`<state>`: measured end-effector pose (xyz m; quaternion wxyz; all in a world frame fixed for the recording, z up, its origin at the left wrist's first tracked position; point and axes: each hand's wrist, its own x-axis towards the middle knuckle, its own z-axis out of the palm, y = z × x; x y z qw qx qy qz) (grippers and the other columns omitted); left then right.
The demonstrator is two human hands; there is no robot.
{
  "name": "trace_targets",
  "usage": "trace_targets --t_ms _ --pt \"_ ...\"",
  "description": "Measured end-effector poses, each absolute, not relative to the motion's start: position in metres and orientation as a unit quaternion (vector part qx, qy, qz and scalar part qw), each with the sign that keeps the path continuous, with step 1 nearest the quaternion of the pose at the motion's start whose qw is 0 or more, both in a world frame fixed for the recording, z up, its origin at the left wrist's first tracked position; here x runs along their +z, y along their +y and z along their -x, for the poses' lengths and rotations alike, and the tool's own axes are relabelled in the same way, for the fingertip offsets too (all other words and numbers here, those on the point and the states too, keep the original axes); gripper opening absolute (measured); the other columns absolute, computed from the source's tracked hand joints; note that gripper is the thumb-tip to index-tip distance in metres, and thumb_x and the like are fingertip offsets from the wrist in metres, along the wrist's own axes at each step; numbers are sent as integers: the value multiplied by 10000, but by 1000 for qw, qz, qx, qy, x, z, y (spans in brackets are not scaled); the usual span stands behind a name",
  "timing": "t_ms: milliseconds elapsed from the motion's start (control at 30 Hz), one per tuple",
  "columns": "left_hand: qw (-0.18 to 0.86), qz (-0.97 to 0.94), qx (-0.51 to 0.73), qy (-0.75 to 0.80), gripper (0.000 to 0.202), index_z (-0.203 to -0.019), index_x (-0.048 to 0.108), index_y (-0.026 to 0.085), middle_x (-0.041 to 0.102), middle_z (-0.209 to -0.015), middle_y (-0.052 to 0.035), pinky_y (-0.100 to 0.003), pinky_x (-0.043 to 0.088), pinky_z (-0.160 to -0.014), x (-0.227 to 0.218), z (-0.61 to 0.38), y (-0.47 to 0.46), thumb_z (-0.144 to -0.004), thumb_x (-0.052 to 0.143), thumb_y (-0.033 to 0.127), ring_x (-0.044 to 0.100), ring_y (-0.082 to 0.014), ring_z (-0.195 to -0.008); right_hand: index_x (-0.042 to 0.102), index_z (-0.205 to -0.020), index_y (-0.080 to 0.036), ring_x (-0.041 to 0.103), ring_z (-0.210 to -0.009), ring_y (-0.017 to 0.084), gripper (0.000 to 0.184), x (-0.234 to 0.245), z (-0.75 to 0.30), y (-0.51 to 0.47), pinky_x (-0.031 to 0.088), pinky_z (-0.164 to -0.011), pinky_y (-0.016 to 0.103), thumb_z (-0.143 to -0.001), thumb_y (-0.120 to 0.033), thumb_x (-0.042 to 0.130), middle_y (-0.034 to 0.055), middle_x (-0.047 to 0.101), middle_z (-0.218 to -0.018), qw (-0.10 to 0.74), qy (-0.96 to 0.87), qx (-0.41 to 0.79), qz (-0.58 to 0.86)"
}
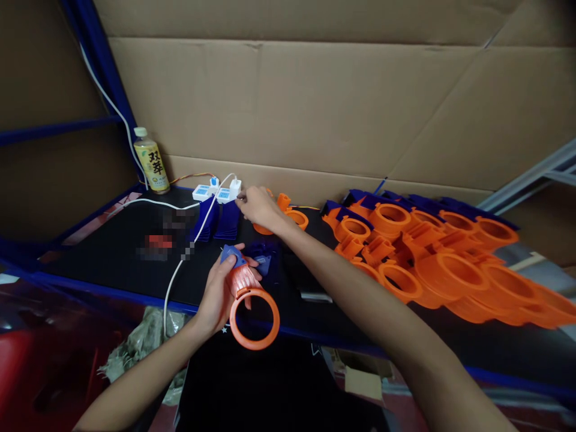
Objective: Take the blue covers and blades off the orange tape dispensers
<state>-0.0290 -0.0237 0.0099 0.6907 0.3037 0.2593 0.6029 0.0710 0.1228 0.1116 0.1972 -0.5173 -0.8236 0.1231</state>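
Orange ring part (252, 312) gripped in left hand (218, 294) fingers; right hand (257, 206) fingers pinched near blue stack (227, 221).

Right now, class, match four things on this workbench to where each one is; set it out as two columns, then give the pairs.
1. orange plastic ring part with a blue clip
2. yellow-labelled drink bottle
3. heap of orange plastic rings
4. white power strip

A. far left corner, by the cardboard
B. in the left hand
C. right side of the bench
D. just left of the right hand

Pairs: 1-B, 2-A, 3-C, 4-D
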Motion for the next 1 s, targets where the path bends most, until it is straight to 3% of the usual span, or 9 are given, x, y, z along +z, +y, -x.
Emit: trace_targets --t_ms 167,367,467,600,833,1000 --pt "730 -268 589 219 619 -1309 515 150 711 -962 -125 -314 561 -482 9 30 -22 -906 506 620 714 -279 -804 709 -1162 -200 649 -856 126 302 123 -110 62 442 -809 262 -992 -315 487 44 721 -1010 215 -905 80 358" --pt "721 -252 595 251 439 -1139 595 151 717 -910 -74 -276 564 -589 5 26 -19 -890 639 510 708 -193 -717 652 -1253 -201 660 -968 158 336 103 -143 6 445 -724 255 -972 -363 562 71 703 -1132 184 -934 -38 305" --pt "690 -278 614 265 326 -1043 584 189 672 -720 7 -220 515 -542 5 25 -21 -862 706 431 648 -126 -558 652 -1203 -155 670 -929 168 353 86 -145 0 444 -696 258 -991 -408 528 83 719 -1027 203 -924 -84 312" --pt "689 -328 582 281 291 -901 560 188 500 -455 70 -167 409 -426 7 24 -24 -893 654 463 459 -67 -351 665 -1121 -111 670 -812 154 348 64 -144 3 462 -671 271 -1000 -395 504 82 723 -901 252 -910 -134 300" --pt "651 -340 601 316 334 -813 496 204 412 -413 105 -131 233 -334 11 21 -25 -837 718 453 321 -30 -303 624 -1223 -21 680 -766 155 353 39 -147 13 523 -656 284 -989 -252 494 101 714 -875 268 -909 -224 228" --pt "649 -332 603 323 347 -810 493 211 418 -409 105 -142 235 -322 9 19 -25 -834 709 481 321 -37 -287 575 -1317 -31 666 -746 151 397 35 -148 15 520 -627 293 -994 -233 463 101 708 -909 253 -911 -231 230"
